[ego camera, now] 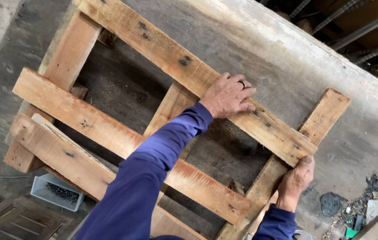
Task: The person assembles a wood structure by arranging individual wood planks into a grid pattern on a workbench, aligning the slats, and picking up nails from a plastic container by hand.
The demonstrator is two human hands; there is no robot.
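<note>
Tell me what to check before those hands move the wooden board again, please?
1. Left hand flat on the top board: ok, palm and fingers press down on it.
2. Right hand holding the side rail: ok, it grips the rail's edge near the board's end.
3. Board end lined up over the rail: ok, it lies across the rail.
4. Nails already in that joint: cannot tell, only dark marks show.
5. Nails within reach: ok, a white tray of nails sits below the frame.
6. Hammer nearby: cannot tell, none in view.
</note>
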